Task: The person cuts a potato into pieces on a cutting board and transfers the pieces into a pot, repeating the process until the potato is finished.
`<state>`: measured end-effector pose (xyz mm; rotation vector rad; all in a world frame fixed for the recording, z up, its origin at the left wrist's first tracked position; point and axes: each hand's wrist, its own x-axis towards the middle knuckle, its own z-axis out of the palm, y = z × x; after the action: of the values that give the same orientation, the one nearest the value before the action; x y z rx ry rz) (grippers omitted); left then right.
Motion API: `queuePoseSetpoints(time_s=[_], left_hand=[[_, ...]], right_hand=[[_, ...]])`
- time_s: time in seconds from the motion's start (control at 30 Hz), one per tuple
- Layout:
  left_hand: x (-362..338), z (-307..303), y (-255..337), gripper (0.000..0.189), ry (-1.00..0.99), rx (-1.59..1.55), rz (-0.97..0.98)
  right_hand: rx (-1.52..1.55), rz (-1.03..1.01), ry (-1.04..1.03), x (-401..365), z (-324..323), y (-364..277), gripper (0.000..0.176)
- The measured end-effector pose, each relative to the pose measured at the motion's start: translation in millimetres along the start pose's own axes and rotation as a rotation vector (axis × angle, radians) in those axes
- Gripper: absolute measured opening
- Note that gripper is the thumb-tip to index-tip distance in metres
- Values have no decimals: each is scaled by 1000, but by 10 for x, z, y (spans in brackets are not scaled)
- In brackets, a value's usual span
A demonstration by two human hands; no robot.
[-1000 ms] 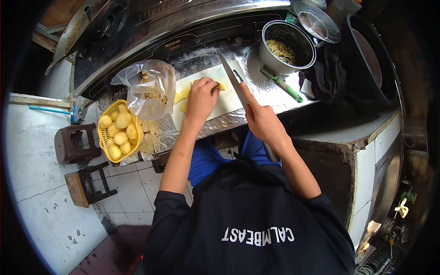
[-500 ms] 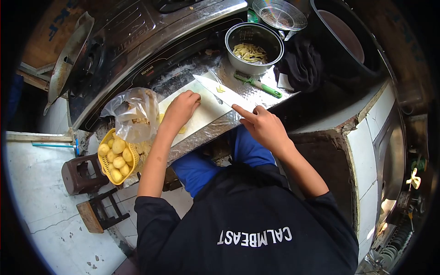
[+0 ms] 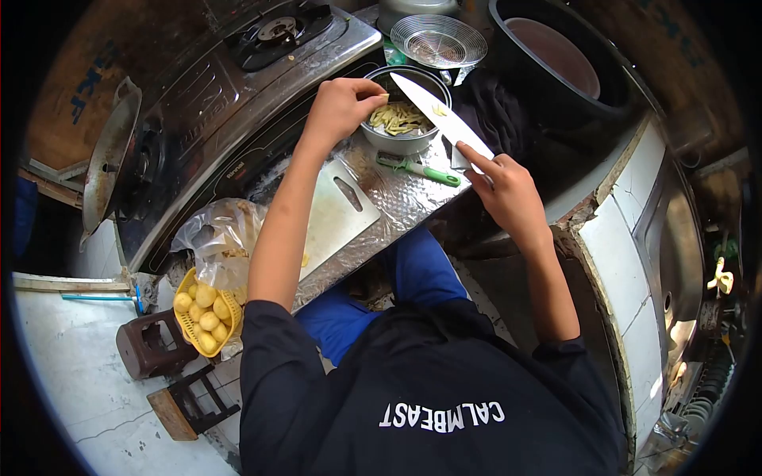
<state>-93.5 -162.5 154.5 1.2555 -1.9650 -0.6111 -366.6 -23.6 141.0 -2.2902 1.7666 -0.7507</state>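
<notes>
My left hand (image 3: 343,109) is over the rim of a metal pot (image 3: 406,146), its fingertips pinching a pale yellow piece of potato (image 3: 385,97). Cut potato strips (image 3: 395,119) lie inside the pot. My right hand (image 3: 512,194) grips a kitchen knife (image 3: 456,127), its wide blade slanting up and left past the pot's right side. Small bits of potato stick to the blade; the handle is hidden in my fingers. A white cutting board (image 3: 324,218) lies below my left forearm, with a bit of potato near its lower edge.
A green-handled peeler (image 3: 429,170) lies below the pot. To the left are a clear plastic bag (image 3: 222,238) and a yellow basket (image 3: 193,333) of peeled potatoes (image 3: 208,320). Behind stand a wire strainer (image 3: 438,41), a large black tub (image 3: 548,55) and a stove (image 3: 214,95).
My left hand has moved from the cutting board up to the pot, now holding a potato piece. The knife, in my right hand, has lifted off the board and shifted right.
</notes>
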Motion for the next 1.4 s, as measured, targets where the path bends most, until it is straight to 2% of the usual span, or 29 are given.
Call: queuePoseSetpoints(time_s=[0.07, 0.13, 0.27, 0.4, 0.47, 0.6, 0.83, 1.13, 1.23, 1.3, 1.4], left_hand=[[242, 196, -89, 20, -53, 29, 5], [396, 358, -171, 20, -53, 262, 4], [505, 447, -287, 25, -188, 296, -55], [535, 529, -457, 22, -194, 264, -13], [600, 636, -615, 19, -190, 418, 23], [620, 678, -556, 14, -144, 488, 115], [708, 657, -490, 14, -191, 424, 33], [754, 637, -448, 22, -190, 398, 18], [754, 598, -514, 24, -253, 368, 73], [773, 590, -538, 33, -334, 444, 14], [749, 566, -528, 41, -301, 484, -22]], right_hand=[[-6, 25, 36, 26, -123, 62, 49], [7, 71, 75, 40, -226, 103, 49], [8, 111, 75, -20, -321, 186, 48], [44, 112, 55, -31, -294, 251, 48], [57, 112, 51, -17, -276, 270, 48], [106, 61, 38, 34, -305, 315, 49], [196, 27, -17, 144, -395, 375, 47], [245, 25, -62, 188, -381, 321, 45], [236, 25, -68, 185, -370, 330, 45], [242, 21, -64, 179, -351, 336, 45], [242, 17, -66, 177, -335, 335, 45]])
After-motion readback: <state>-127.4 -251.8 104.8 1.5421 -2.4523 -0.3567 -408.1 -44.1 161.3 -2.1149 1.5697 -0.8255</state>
